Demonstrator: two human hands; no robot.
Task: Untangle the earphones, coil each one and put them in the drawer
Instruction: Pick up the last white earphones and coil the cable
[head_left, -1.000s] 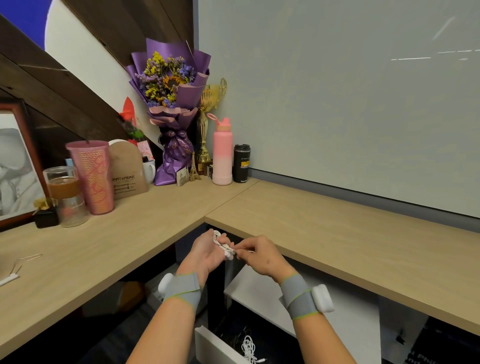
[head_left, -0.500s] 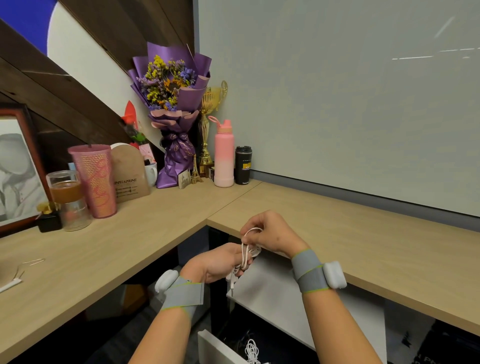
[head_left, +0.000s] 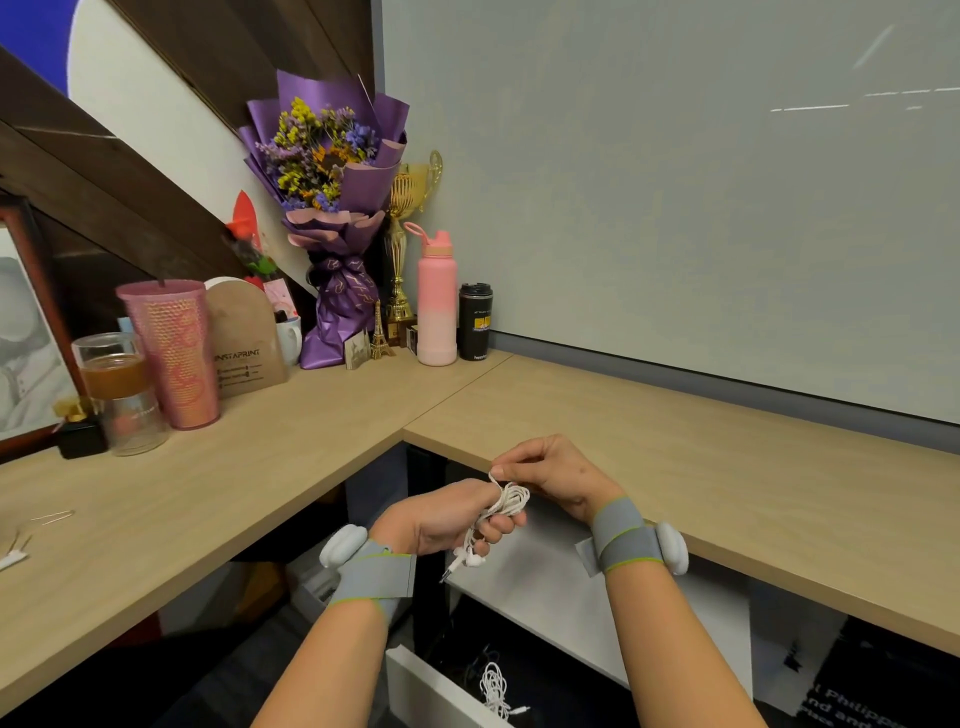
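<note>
My left hand (head_left: 447, 519) is closed around a bunch of white earphone cord (head_left: 506, 503), held in front of the desk's inner corner. The earbuds and plug (head_left: 465, 561) dangle below that fist. My right hand (head_left: 553, 473) pinches a strand of the same cord at the top of the bunch, just above the left fingers. Below, the open white drawer (head_left: 431, 686) shows another coiled white earphone (head_left: 493, 686) lying inside.
An L-shaped wooden desk (head_left: 675, 467) wraps around me. At its back corner stand a purple bouquet (head_left: 332, 208), gold trophy (head_left: 410, 218), pink bottle (head_left: 437, 301) and black cup (head_left: 475, 322). A pink tumbler (head_left: 171, 353) and glass jar (head_left: 117, 389) stand at left.
My hands went from pinching the cord together at one level to the right hand raised above the left, drawing a strand up while the left hand grips the bunch.
</note>
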